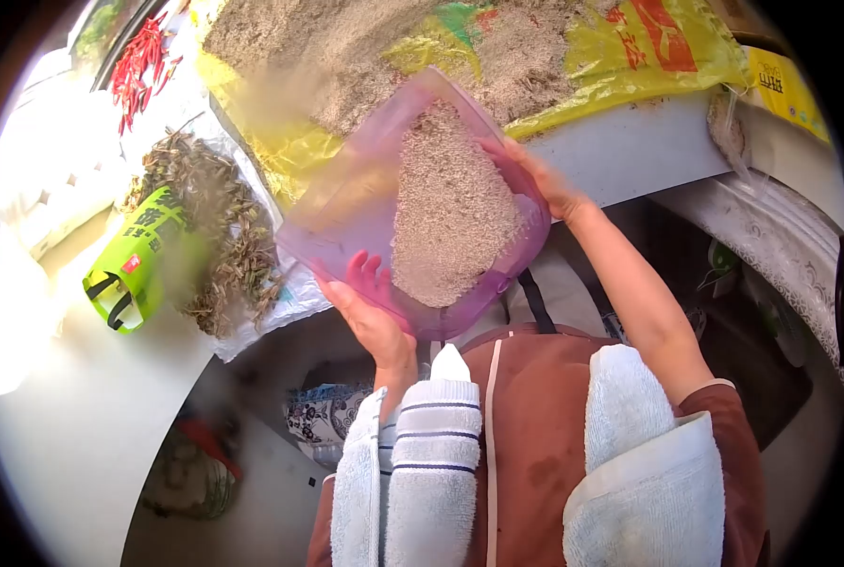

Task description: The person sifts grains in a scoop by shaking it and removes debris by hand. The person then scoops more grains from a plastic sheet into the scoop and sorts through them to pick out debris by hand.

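Both of my hands hold a translucent purple plastic tray (341, 213), tilted over the front of my body. A heap of pale beige grain-like material (450, 208) lies inside, mostly toward the near right side. My left hand (370, 317) grips the lower left edge, and its fingers show through the plastic. On the upper right side, my right hand (546, 180) is closed around the rim. Just beyond the tray, more of the beige material (346, 57) is spread over a yellow plastic sheet (639, 66).
Red chilies (140, 71) lie at the far left. Dried brown plant pieces (219, 227) rest on clear plastic beside a bright green bag (138, 255). A yellow packet (785, 90) and a patterned cloth (781, 255) are at the right. The white table edge runs before me.
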The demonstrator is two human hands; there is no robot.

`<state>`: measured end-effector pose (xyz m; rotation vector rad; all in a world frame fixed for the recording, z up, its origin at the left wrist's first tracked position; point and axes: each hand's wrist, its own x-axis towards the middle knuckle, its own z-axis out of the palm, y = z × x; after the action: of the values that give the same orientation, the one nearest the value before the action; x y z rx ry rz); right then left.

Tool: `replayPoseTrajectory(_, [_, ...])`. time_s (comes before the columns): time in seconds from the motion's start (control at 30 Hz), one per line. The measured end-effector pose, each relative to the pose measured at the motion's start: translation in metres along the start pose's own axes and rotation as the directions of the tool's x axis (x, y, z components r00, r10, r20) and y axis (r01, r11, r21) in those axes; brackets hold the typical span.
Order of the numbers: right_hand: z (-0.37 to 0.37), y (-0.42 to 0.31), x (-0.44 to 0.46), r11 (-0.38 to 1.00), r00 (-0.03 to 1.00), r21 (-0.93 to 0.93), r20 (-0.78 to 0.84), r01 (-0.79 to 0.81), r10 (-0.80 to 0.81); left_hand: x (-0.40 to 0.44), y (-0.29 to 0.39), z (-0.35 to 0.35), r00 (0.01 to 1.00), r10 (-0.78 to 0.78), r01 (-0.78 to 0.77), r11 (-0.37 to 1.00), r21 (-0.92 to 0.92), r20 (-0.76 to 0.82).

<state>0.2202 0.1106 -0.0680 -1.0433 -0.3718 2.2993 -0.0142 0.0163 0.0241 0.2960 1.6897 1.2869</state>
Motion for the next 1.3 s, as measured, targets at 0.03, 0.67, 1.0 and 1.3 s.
replayPoseTrajectory(0.03, [-0.003,-0.002,-0.001,1.0,1.0,-0.017,-0.012,0.004,-0.004,-0.007,-0.005,0.007,1.0,0.005,-0.004,0.999,-0.039,0.025])
replayPoseTrajectory(0.67, [0.015,-0.019,-0.004,0.999,0.993,-0.004,-0.11,-0.052,0.051,0.015,-0.01,0.0,0.998,-0.037,0.038,0.999,-0.021,0.049])
replayPoseTrajectory(1.0, [0.014,-0.019,-0.01,0.996,0.987,-0.072,-0.153,-0.051,0.039,0.008,-0.006,0.0,0.997,-0.072,0.072,0.995,-0.062,-0.011])
replayPoseTrajectory(1.3, [-0.016,-0.037,0.001,0.938,0.999,-0.344,-0.044,-0.042,0.028,-0.014,-0.006,-0.015,0.999,-0.037,0.037,0.995,-0.091,0.01])
